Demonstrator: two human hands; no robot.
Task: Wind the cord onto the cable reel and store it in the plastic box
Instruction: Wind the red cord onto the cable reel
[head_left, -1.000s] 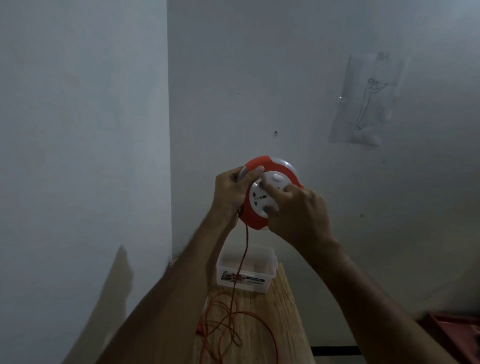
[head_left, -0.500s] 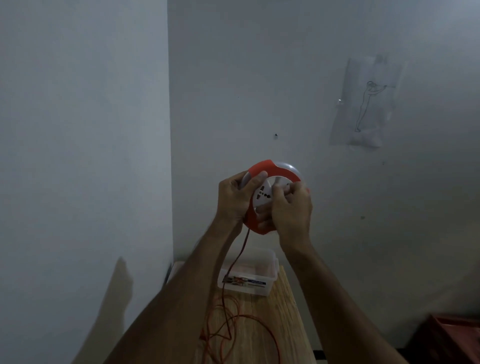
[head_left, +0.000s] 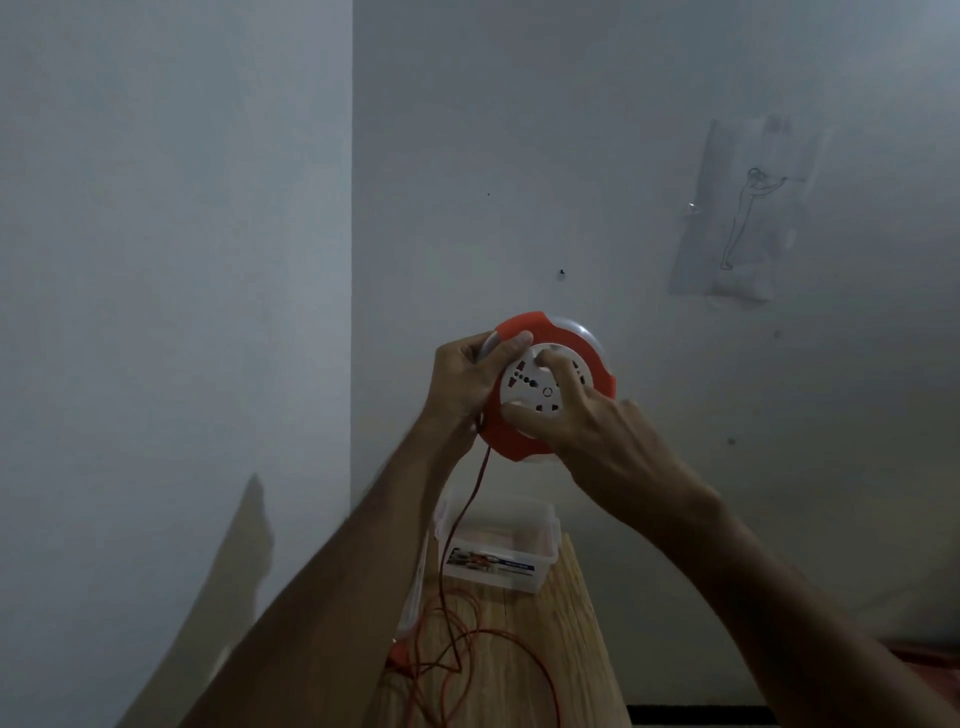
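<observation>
The round red-and-white plastic cable reel (head_left: 550, 384) is held up in front of the grey wall, above the pale wooden bench (head_left: 524, 654). The left hand (head_left: 467, 384) grips its rim at 9 o'clock; the right hand (head_left: 587, 415) clasps the white socket face from 4 o'clock. A thin red cord (head_left: 467, 514) hangs from the reel's 7 o'clock edge to loose loops on the bench, near the clear plastic box (head_left: 498, 545) at the bench's 12 o'clock end.
</observation>
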